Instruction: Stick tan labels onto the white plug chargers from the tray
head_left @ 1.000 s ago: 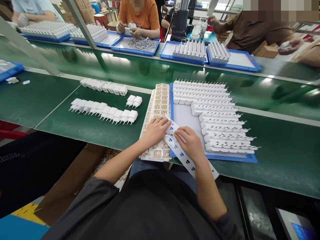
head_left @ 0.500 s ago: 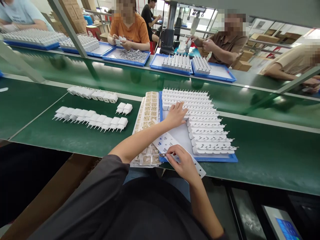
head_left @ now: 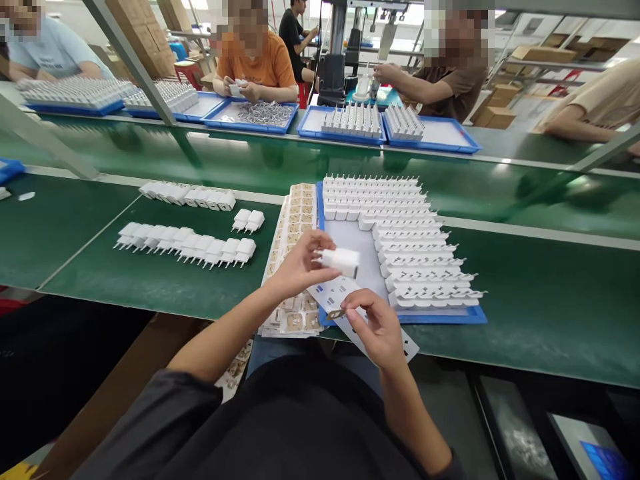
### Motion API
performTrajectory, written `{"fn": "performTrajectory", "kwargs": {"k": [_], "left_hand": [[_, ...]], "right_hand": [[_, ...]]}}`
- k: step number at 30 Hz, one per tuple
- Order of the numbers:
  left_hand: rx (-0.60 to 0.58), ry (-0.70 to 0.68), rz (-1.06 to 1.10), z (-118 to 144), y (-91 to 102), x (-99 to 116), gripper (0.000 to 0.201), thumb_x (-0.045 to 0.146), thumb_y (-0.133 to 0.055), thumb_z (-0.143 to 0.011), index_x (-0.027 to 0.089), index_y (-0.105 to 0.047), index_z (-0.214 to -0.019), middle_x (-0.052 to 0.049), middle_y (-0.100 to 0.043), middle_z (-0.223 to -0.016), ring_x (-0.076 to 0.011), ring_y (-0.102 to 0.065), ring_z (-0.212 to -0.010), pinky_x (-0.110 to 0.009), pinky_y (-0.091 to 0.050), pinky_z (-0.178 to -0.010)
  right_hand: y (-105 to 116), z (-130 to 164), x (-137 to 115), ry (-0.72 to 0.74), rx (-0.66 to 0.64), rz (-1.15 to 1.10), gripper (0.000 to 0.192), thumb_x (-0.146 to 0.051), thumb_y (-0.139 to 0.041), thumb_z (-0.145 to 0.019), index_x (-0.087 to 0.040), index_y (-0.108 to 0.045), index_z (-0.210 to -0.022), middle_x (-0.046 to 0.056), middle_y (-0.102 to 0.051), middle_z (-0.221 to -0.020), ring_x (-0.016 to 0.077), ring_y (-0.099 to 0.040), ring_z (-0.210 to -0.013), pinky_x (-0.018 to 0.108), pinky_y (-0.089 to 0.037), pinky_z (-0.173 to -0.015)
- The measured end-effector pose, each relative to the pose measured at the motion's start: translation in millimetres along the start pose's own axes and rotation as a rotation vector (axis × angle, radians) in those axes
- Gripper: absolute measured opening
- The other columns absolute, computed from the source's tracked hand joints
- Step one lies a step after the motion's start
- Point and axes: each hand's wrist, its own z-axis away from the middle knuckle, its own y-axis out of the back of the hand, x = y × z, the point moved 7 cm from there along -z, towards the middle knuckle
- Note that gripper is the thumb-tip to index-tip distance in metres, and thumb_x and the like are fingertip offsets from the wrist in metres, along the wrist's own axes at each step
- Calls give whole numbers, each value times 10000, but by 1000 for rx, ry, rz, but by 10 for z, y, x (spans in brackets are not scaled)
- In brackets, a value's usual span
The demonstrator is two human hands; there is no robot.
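Observation:
My left hand (head_left: 301, 265) is closed around a white plug charger (head_left: 342, 262), raised above the near left part of the blue tray (head_left: 440, 315). Between thumb and fingers of my right hand (head_left: 376, 325) is a small brownish sticker (head_left: 335, 313), just below the charger and apart from it. Rows of white plug chargers (head_left: 410, 250) stand in the tray, prongs showing. A white sheet with cut-out shapes (head_left: 357, 339) lies at a slant across the tray's near left corner, partly hidden by my right hand. Sheets of brown stickers (head_left: 302, 207) are stacked left of the tray.
On the green table (head_left: 200, 293), left, lie a near row of chargers (head_left: 185, 245), a far row (head_left: 187, 195) and a pair (head_left: 248, 220). A rail (head_left: 270, 197) runs behind. Across the green belt (head_left: 240, 152), co-workers sit at blue trays (head_left: 250, 117).
My left hand has come back toward me from the tray's charger rows, now with a charger in it. My right hand has barely moved, still pinching the sticker.

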Motion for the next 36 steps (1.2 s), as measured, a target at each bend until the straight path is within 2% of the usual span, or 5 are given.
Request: {"fn": "performTrajectory", "kwargs": {"k": [7, 12, 17, 25, 36], "left_hand": [[111, 58, 117, 772, 166, -203, 520, 477, -806, -780, 223, -597, -1184, -82, -674, -1059, -226, -693, -945, -336, -585, -802], [134, -8, -124, 936, 219, -148, 445, 436, -729, -869, 232, -676, -1260, -131, -660, -1292, -298, -625, -1235, -410, -550, -993], [190, -52, -311, 985, 268, -97, 478, 452, -788, -822, 221, -709, -1234, -101, -753, -1163, -263, -709, -1046, -375, -567, -932], [135, -85, -328, 1058, 198, -55, 431, 331, -763, -855, 222, -678, -1264, -87, -754, -1221, -252, -724, -1102, -345, -567, -968], [128, -137, -400, 1049, 163, 37, 431, 319, -753, -858, 235, -670, -1272, -93, -750, -1217, -261, -716, -1113, -380, -566, -981]], "right_hand": [[-410, -45, -125, 13, -188, -167, 55, -219, -602, -964, -256, -643, -960, 37, -679, -914, 202, -651, -860, 367, -532, -805], [-536, -22, -56, -61, -241, -183, 51, -261, -599, -972, -249, -640, -943, 28, -660, -866, 190, -634, -805, 346, -530, -764], [-592, -17, -107, -112, -310, -302, 87, -281, -596, -977, -242, -642, -915, 18, -650, -823, 183, -630, -780, 343, -536, -756], [-342, -86, 5, -312, -15, -252, 145, -355, -659, -948, -235, -641, -868, 12, -648, -798, 164, -613, -715, 299, -532, -669], [-317, -130, 14, -338, 38, -191, 154, -356, -690, -922, -231, -646, -843, 3, -652, -785, 153, -606, -695, 289, -525, -666]]}}
